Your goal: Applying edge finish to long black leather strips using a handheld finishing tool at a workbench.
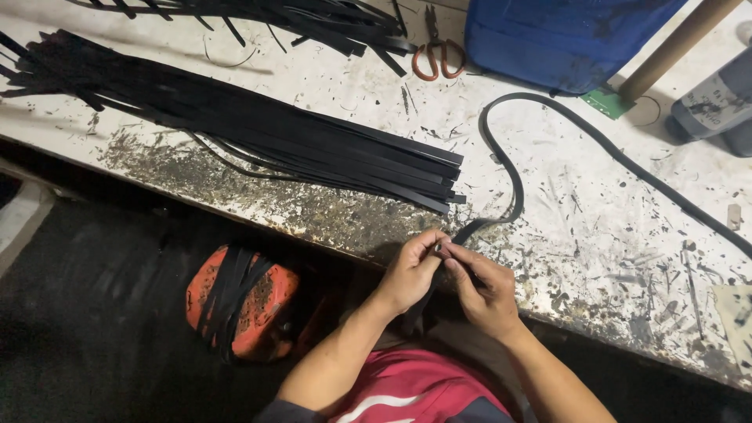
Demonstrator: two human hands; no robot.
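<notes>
My left hand (411, 270) and my right hand (486, 286) meet at the near edge of a stained white worktable (595, 235). Both pinch the near end of one long black strip (509, 168). This strip loops away from my fingers, curves back across the table and runs off toward the right edge. A thick bundle of cut black strips (258, 129) lies on the table to the left of my hands, ends pointing toward them.
More black strips (313, 19) lie at the far edge beside orange-handled scissors (439, 59). A blue bag (564, 35), a cardboard tube (677, 43) and a dark container (717, 106) stand far right. An orange stool seat (243, 301) draped with strips sits below the table.
</notes>
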